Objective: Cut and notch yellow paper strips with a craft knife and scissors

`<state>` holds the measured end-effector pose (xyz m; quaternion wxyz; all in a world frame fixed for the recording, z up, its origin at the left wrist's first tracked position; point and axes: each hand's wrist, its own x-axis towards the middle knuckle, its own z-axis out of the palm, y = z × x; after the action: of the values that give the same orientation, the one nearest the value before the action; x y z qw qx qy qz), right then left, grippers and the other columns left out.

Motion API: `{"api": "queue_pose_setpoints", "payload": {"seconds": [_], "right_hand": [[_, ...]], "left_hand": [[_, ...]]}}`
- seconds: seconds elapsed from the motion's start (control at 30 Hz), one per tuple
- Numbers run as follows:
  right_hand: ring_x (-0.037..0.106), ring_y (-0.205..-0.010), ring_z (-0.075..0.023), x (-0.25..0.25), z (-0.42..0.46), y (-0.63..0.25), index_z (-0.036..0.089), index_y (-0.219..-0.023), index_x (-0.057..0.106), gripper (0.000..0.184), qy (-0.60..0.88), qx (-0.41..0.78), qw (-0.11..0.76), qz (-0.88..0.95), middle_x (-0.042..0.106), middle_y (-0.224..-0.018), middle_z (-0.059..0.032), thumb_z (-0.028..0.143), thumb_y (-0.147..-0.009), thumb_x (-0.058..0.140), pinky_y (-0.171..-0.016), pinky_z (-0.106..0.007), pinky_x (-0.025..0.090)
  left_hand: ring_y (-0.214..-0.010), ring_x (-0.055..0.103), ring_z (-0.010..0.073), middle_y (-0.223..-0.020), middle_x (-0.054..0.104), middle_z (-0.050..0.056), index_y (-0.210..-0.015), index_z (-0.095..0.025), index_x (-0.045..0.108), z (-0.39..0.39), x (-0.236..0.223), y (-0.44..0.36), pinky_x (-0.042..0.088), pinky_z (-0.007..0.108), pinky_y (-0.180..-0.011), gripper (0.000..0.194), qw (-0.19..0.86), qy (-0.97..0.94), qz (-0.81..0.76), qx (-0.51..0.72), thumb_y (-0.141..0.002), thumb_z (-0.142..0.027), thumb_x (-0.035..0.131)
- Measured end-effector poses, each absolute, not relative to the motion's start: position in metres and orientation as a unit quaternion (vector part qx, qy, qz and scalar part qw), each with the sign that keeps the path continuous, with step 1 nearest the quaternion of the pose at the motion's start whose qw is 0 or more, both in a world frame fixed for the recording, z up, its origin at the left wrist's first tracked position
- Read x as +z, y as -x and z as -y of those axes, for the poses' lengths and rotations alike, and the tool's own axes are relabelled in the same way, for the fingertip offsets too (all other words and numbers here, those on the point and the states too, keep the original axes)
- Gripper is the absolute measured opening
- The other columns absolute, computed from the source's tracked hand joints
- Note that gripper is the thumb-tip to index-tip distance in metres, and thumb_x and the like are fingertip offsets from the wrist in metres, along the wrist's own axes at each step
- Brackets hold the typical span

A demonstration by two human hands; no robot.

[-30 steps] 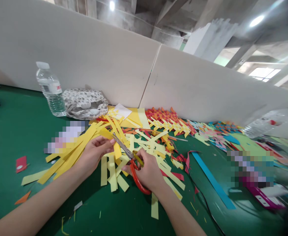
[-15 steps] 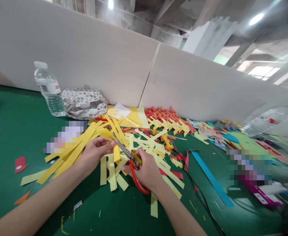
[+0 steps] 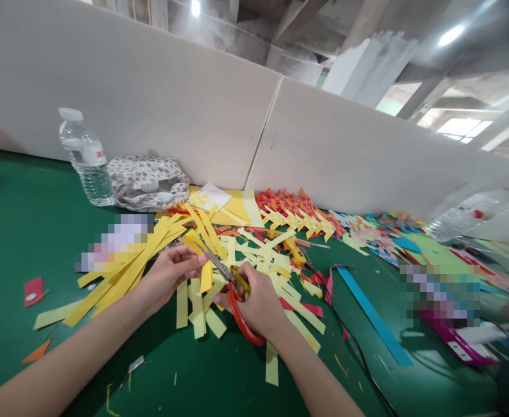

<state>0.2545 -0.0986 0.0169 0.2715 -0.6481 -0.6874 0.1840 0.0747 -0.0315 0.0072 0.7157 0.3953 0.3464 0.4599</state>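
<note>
My right hand (image 3: 256, 301) grips red-handled scissors (image 3: 230, 289), whose metal blades point up and left into yellow paper. My left hand (image 3: 169, 275) pinches a yellow paper sheet (image 3: 193, 238) at the blades, with a cut strip hanging below the fingers. Both hands work over a heap of yellow paper strips (image 3: 141, 260) on the green table (image 3: 28, 237).
A water bottle (image 3: 85, 157) and a patterned cloth pouch (image 3: 147, 182) stand by the white partition (image 3: 193, 116). Woven coloured paper pieces (image 3: 301, 214) lie behind. A blue strip (image 3: 373, 315), a black cable (image 3: 354, 347), a second bottle (image 3: 475, 214) and a pink object (image 3: 460, 344) lie right.
The scissors have cut a little further into the yellow sheet and both hands have shifted slightly down. The view has barely moved.
</note>
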Motion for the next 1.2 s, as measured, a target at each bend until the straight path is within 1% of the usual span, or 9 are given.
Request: {"api": "queue_pose_setpoints", "payload": {"seconds": [0.17, 0.33, 0.4, 0.5, 0.57, 0.73, 0.9, 1.03, 1.2], "right_hand": [[0.035, -0.048, -0.0096, 0.0151, 0.0982, -0.2554, 0.024, -0.071, 0.036, 0.036, 0.642, 0.184, 0.285, 0.688, 0.041, -0.054, 0.0084, 0.038, -0.064, 0.068, -0.044, -0.021, 0.025], [0.035, -0.047, -0.0092, 0.0145, 0.0975, -0.2556, 0.023, -0.07, 0.036, 0.035, 0.638, 0.171, 0.298, 0.689, 0.04, -0.051, 0.0091, 0.035, -0.064, 0.068, -0.044, -0.021, 0.026], [0.036, -0.047, -0.0092, 0.0142, 0.0972, -0.2557, 0.023, -0.07, 0.037, 0.034, 0.641, 0.174, 0.3, 0.685, 0.041, -0.051, 0.0091, 0.035, -0.064, 0.068, -0.044, -0.021, 0.026], [0.037, -0.047, -0.0091, 0.0137, 0.0973, -0.2562, 0.023, -0.071, 0.038, 0.032, 0.648, 0.176, 0.298, 0.678, 0.042, -0.053, 0.0086, 0.035, -0.065, 0.067, -0.044, -0.021, 0.027], [0.037, -0.047, -0.0091, 0.0134, 0.0975, -0.2565, 0.023, -0.071, 0.039, 0.031, 0.65, 0.177, 0.296, 0.677, 0.042, -0.053, 0.0084, 0.035, -0.065, 0.067, -0.044, -0.02, 0.027], [0.037, -0.047, -0.0091, 0.0131, 0.0971, -0.2563, 0.023, -0.07, 0.038, 0.032, 0.652, 0.175, 0.293, 0.677, 0.042, -0.052, 0.0088, 0.035, -0.065, 0.067, -0.044, -0.02, 0.028], [0.038, -0.047, -0.0092, 0.0121, 0.0963, -0.2549, 0.023, -0.07, 0.037, 0.033, 0.656, 0.181, 0.288, 0.674, 0.042, -0.051, 0.0088, 0.036, -0.065, 0.067, -0.044, -0.02, 0.029], [0.037, -0.047, -0.0089, 0.0131, 0.0976, -0.2532, 0.023, -0.07, 0.038, 0.032, 0.658, 0.191, 0.29, 0.668, 0.042, -0.052, 0.009, 0.037, -0.066, 0.067, -0.044, -0.02, 0.029], [0.037, -0.047, -0.009, 0.0142, 0.1, -0.2518, 0.024, -0.069, 0.037, 0.034, 0.665, 0.191, 0.286, 0.663, 0.043, -0.052, 0.0089, 0.038, -0.065, 0.067, -0.044, -0.02, 0.029]], "left_hand": [[-0.051, 0.057, 0.0038, -0.06, 0.065, -0.003, -0.071, -0.016, 0.07, 0.0311, 0.0055, -0.0745, 0.048, 0.011, -0.052, 0.016, 0.721, -0.398, -0.338, 0.456, -0.06, -0.024, 0.079], [-0.053, 0.058, 0.0037, -0.061, 0.065, -0.003, -0.069, -0.015, 0.068, 0.0319, 0.0067, -0.0752, 0.048, 0.009, -0.051, 0.013, 0.731, -0.393, -0.318, 0.458, -0.063, -0.022, 0.078], [-0.055, 0.059, 0.0046, -0.065, 0.065, -0.003, -0.069, -0.016, 0.067, 0.0317, 0.0068, -0.0754, 0.051, 0.011, -0.054, 0.014, 0.734, -0.385, -0.313, 0.464, -0.063, -0.022, 0.078], [-0.062, 0.063, 0.0083, -0.069, 0.065, -0.003, -0.07, -0.016, 0.066, 0.031, 0.0069, -0.075, 0.056, 0.018, -0.061, 0.017, 0.727, -0.374, -0.315, 0.482, -0.061, -0.023, 0.079], [-0.065, 0.063, 0.0096, -0.069, 0.064, -0.003, -0.071, -0.016, 0.066, 0.0308, 0.0074, -0.0742, 0.057, 0.02, -0.063, 0.017, 0.72, -0.367, -0.316, 0.497, -0.061, -0.023, 0.079], [-0.056, 0.059, 0.0054, -0.063, 0.062, -0.006, -0.067, -0.016, 0.064, 0.0309, 0.0093, -0.0727, 0.055, 0.016, -0.059, 0.016, 0.713, -0.337, -0.323, 0.524, -0.062, -0.018, 0.078], [-0.056, 0.06, 0.006, -0.067, 0.065, -0.003, -0.068, -0.015, 0.063, 0.031, 0.0084, -0.0737, 0.055, 0.016, -0.059, 0.016, 0.707, -0.339, -0.324, 0.529, -0.063, -0.019, 0.078], [-0.053, 0.059, 0.0054, -0.063, 0.064, -0.004, -0.068, -0.015, 0.063, 0.0321, 0.0091, -0.075, 0.054, 0.015, -0.057, 0.017, 0.707, -0.335, -0.325, 0.532, -0.062, -0.021, 0.078], [-0.055, 0.059, 0.0049, -0.066, 0.065, -0.005, -0.067, -0.016, 0.063, 0.0356, 0.0101, -0.0775, 0.053, 0.014, -0.057, 0.018, 0.706, -0.323, -0.326, 0.54, -0.061, -0.021, 0.079]]}}
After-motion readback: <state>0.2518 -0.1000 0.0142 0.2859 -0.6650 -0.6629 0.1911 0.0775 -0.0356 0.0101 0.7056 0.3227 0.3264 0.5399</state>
